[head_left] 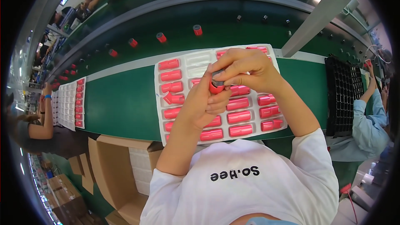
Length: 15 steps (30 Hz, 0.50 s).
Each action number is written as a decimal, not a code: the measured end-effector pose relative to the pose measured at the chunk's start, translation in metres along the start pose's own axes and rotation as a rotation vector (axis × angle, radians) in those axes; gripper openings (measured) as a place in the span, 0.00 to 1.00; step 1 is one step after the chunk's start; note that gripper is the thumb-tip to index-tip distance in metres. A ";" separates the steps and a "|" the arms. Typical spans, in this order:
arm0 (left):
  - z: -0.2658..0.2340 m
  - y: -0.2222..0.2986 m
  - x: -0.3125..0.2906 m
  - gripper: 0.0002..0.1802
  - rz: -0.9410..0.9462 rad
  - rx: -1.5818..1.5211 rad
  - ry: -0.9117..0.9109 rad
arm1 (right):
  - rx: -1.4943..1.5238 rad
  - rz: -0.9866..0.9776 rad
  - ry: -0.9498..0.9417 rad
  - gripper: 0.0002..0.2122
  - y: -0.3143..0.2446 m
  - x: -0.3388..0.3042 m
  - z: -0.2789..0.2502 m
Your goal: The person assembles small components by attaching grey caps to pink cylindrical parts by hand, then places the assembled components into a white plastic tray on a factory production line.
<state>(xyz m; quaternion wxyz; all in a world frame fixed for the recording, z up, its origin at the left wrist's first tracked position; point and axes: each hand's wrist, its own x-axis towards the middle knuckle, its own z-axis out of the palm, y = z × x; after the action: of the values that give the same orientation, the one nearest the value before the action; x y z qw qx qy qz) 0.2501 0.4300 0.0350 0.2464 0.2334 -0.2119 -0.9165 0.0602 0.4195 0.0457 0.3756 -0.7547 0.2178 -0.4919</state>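
In front of my chest, my left hand (210, 106) is wrapped round a short red cylinder (216, 88) that stands roughly upright with its top facing me. A dark grey round piece (218, 75) sits at the cylinder's top. The fingers of my right hand (252, 68) are closed on that dark piece from above; whether it is fixed to the cylinder I cannot tell. Below both hands lies a white moulded tray (199, 61) with several pink-red cylinders (238, 117) lying in its recesses. One red piece (174, 98) there lies tilted, with a part sticking out at its left.
Beyond the tray, a green conveyor belt (146, 27) carries spaced-out red cylinders (161, 37) and small dark pieces (265, 18). A metal post (318, 16) rises at right. An open cardboard box (108, 171) stands lower left. Co-workers sit on both sides, near a white tray (68, 104) and black trays (339, 96).
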 end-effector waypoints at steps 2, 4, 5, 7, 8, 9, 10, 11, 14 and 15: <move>-0.001 -0.002 -0.001 0.27 -0.045 -0.053 -0.011 | -0.043 -0.003 -0.015 0.08 0.004 -0.002 0.004; 0.001 -0.006 -0.003 0.24 -0.053 -0.125 0.061 | -0.083 -0.008 -0.034 0.07 0.010 -0.003 0.007; 0.000 -0.009 -0.003 0.24 -0.052 -0.132 0.064 | -0.054 -0.026 -0.058 0.07 0.013 -0.002 0.007; -0.005 -0.014 -0.002 0.22 -0.196 -0.347 -0.001 | -0.025 -0.037 -0.083 0.06 0.020 -0.004 0.007; -0.003 -0.016 -0.003 0.22 -0.200 -0.353 -0.003 | 0.008 -0.028 -0.132 0.06 0.024 -0.006 0.005; 0.002 -0.018 -0.004 0.21 -0.241 -0.401 0.061 | 0.042 -0.019 -0.180 0.05 0.026 -0.009 0.004; 0.003 -0.020 -0.006 0.21 -0.279 -0.447 0.128 | 0.044 -0.014 -0.181 0.05 0.026 -0.011 0.006; 0.002 -0.021 -0.007 0.21 -0.281 -0.452 0.128 | 0.102 0.055 -0.194 0.06 0.024 -0.015 0.009; -0.005 -0.025 -0.003 0.21 -0.343 -0.555 0.153 | 0.136 0.114 -0.212 0.07 0.029 -0.025 0.010; -0.009 -0.026 0.002 0.21 -0.330 -0.500 0.090 | 0.111 0.101 -0.216 0.07 0.031 -0.027 0.008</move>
<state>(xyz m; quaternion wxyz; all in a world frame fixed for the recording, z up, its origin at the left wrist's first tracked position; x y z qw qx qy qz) 0.2440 0.4473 0.0138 0.1532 0.2372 0.0724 -0.9566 0.0569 0.4218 0.0034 0.4624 -0.7694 0.1862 -0.3995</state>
